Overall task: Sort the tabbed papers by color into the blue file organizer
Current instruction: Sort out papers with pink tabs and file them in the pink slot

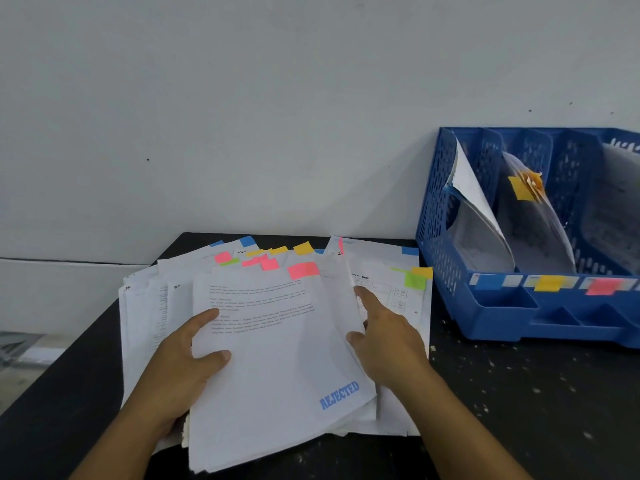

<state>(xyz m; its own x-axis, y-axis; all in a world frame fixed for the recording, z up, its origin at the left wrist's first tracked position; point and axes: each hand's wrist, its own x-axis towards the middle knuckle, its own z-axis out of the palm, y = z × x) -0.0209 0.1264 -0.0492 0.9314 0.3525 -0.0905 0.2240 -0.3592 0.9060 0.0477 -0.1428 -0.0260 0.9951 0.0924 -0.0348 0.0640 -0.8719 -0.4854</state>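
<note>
Nearest to me, my two hands rest on a loose pile of tabbed papers spread across the near left part of a black desk. My left hand holds the left edge of the top sheet, thumb curled over the page and fingers hidden beneath. That sheet carries one pink tab at its top edge and a blue "REJECTED" stamp near its lower right corner. My right hand lies at the sheet's right edge, forefinger stretched forward onto the paper below; I cannot tell whether its thumb pinches anything.

Farther back, the pile fans out showing pink, yellow, blue and green tabs; I cannot count them surely. The desk's left edge falls away just beside the pile. Bare, speckled desk lies open to the right.

Beyond that, against the white wall, stands one blue file organizer. Three slots show, each holding curled papers; the middle bundle bears yellow tabs. Blue, yellow and pink labels mark its front rail.
</note>
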